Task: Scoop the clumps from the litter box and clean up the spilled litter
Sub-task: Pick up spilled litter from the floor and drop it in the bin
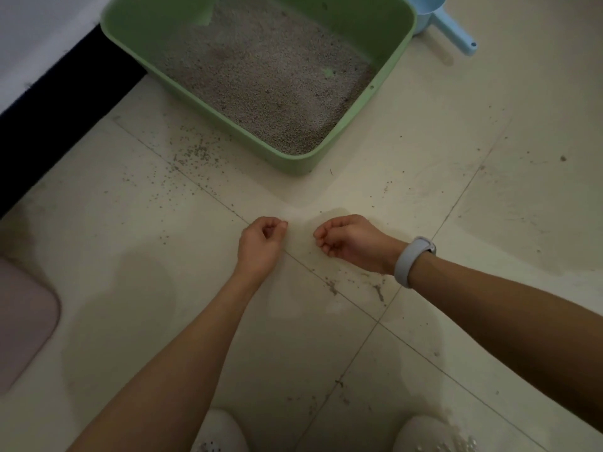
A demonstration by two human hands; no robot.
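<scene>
Both hands, the left hand (261,239) and the right hand (349,241), hang loosely curled and hold nothing. The green litter box (385,102) sits on the floor (456,125) beyond them (spilled litter (195,154) lies beside it).

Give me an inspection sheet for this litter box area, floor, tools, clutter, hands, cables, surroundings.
Surface: pale tiled floor, stained.
Job's things: green litter box holding grey litter; blue scoop behind it, untouched; spilled litter by the box's left side and more below the hands.
Clutter: pinkish mat at left edge.
Hands: left hand and right hand loosely curled, holding nothing visible.
Cables: nothing seen.
Surroundings: dark baseboard, white wall above.
</scene>
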